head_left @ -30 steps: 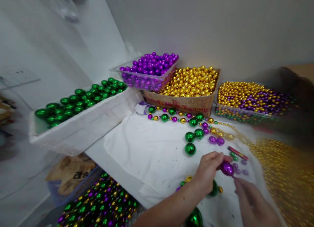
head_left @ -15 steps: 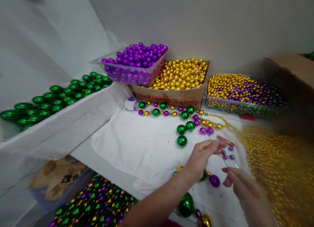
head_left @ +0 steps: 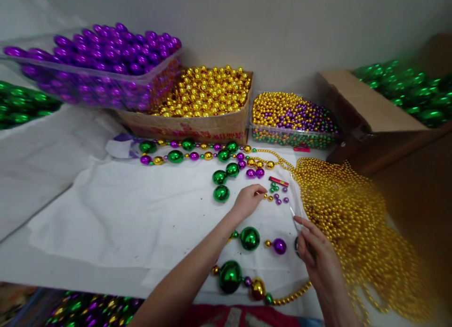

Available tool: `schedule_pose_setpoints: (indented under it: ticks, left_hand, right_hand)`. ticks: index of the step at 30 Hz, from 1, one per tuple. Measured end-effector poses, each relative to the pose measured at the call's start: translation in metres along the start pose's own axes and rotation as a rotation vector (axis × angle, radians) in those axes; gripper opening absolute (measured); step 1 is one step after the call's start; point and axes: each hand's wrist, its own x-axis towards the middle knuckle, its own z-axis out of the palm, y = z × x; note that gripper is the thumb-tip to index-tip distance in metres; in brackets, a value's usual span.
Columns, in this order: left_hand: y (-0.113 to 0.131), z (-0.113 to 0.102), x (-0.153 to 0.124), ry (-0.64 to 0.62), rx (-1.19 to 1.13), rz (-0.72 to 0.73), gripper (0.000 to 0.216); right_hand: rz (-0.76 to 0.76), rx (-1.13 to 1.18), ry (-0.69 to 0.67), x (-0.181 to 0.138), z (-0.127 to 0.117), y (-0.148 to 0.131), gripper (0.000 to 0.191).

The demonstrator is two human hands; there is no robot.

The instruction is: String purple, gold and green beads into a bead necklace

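Note:
My left hand (head_left: 248, 200) is over the white cloth, fingers drawn together, its fingertips at a small gold bead (head_left: 265, 196). Whether that bead is pinched is too small to tell. My right hand (head_left: 319, 249) pinches a thin needle-like wire (head_left: 291, 210) that points up and away. Beyond the fingertips lie small purple beads (head_left: 276, 196), small green beads (head_left: 274, 187) and a red stick (head_left: 278, 181). Large loose green beads (head_left: 221, 193) rest behind my left hand. Nearer me lies a strand with a big green bead (head_left: 230, 276) and a gold bead (head_left: 257, 288). A purple bead (head_left: 279, 246) lies between my forearms.
Purple beads fill a clear tub (head_left: 148, 79) at the back left, beside a cardboard box (head_left: 197, 128) of gold beads. A tub of small mixed beads (head_left: 296, 134) stands right of it. Gold bead strands (head_left: 339, 209) heap at right, below another carton (head_left: 374, 105).
The view has swung right and the work appears farther off. My left hand has left the wire and come down to the small gold beads. My right hand still holds the wire.

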Motion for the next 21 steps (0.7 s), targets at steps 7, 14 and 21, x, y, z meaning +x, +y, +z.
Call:
schedule_pose_setpoints:
  ticks: [7, 14, 21]
  left_hand:
    - [-0.001, 0.009, -0.001, -0.019, 0.243, 0.146, 0.023]
    - [-0.001, 0.026, -0.005, -0.149, 0.776, 0.326, 0.023]
    - [-0.002, 0.026, -0.001, -0.199, 0.892, 0.282, 0.018]
  right_hand:
    - [-0.011, 0.007, 0.007, 0.005, -0.008, 0.009, 0.037]
    - [-0.011, 0.055, 0.028, 0.011, -0.004, 0.012, 0.033]
    - [-0.039, 0.039, 0.111, 0.017, -0.007, 0.012, 0.032]
